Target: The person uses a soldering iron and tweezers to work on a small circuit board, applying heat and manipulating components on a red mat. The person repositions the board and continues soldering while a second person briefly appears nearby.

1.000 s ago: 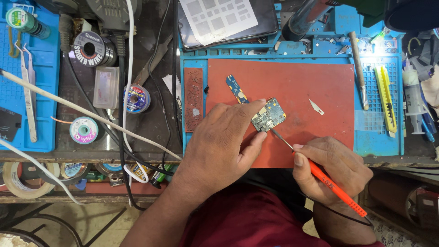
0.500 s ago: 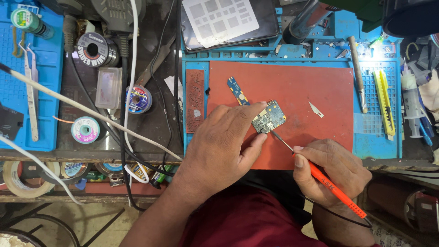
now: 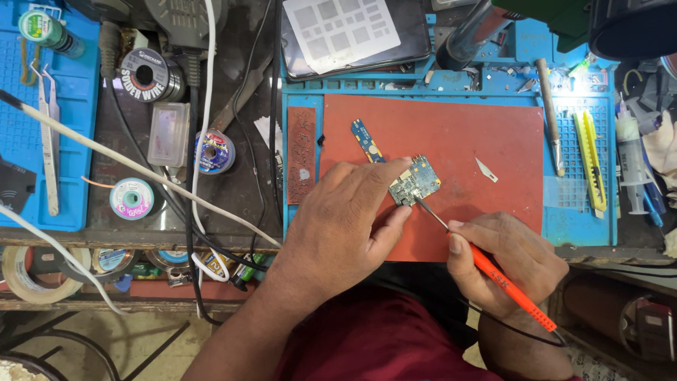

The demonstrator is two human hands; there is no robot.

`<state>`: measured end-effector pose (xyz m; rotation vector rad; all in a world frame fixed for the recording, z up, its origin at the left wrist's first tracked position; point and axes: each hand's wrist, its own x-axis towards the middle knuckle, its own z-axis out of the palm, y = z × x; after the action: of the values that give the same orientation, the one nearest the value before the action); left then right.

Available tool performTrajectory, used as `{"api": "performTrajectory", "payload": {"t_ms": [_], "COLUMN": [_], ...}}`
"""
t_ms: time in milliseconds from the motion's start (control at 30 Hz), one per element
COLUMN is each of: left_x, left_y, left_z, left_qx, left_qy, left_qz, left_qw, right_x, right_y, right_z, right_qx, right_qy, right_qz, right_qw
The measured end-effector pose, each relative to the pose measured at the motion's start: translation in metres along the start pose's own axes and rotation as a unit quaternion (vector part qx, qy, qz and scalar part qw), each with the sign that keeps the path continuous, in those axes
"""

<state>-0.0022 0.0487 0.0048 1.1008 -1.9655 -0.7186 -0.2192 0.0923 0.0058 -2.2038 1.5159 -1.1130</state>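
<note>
My left hand (image 3: 349, 215) pinches a small blue circuit board (image 3: 416, 179) between thumb and forefinger over the red mat (image 3: 479, 141). My right hand (image 3: 511, 257) grips an orange-handled soldering iron (image 3: 504, 282) like a pen. Its thin metal tip touches the board's lower edge. A narrow blue board strip (image 3: 367, 140) lies on the mat just left of the held board. A small blade piece (image 3: 486, 169) rests to the right.
Blue work mat (image 3: 585, 212) frames the red one, with a yellow knife (image 3: 589, 159) and a metal tool (image 3: 549, 113) at right. Solder spools (image 3: 147, 74), tweezers (image 3: 49, 152), a tape roll (image 3: 32, 271) and white cables (image 3: 141, 169) crowd the left. A stencil sheet (image 3: 342, 28) lies at the top.
Both hands hold nearly still on the board and iron. The view has shifted slightly, and a white cable has swung across the left side of the bench.
</note>
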Motion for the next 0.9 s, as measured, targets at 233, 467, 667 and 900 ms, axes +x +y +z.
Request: {"api": "performTrajectory", "payload": {"t_ms": [233, 467, 667, 900], "left_x": [0.0007, 0.0003, 0.0009, 0.0009], "left_y": [0.0004, 0.0002, 0.0005, 0.0014], "left_z": [0.0, -0.0013, -0.0016, -0.0024], "left_qx": [0.005, 0.009, 0.005, 0.007], "left_qy": [-0.003, -0.005, -0.009, -0.002], "left_qz": [-0.002, -0.007, -0.006, 0.003], "left_qw": [1.0, 1.0, 1.0, 1.0], "right_x": [0.0031, 0.0034, 0.0021, 0.0005], "right_y": [-0.001, -0.0027, -0.0029, -0.0045], "right_z": [-0.0002, 0.0001, 0.0, 0.0], "right_qx": [0.003, 0.005, 0.008, -0.011], "right_qy": [-0.004, -0.008, 0.004, 0.018], "right_qz": [-0.015, -0.011, -0.008, 0.013], "right_qw": [1.0, 1.0, 1.0, 1.0]}}
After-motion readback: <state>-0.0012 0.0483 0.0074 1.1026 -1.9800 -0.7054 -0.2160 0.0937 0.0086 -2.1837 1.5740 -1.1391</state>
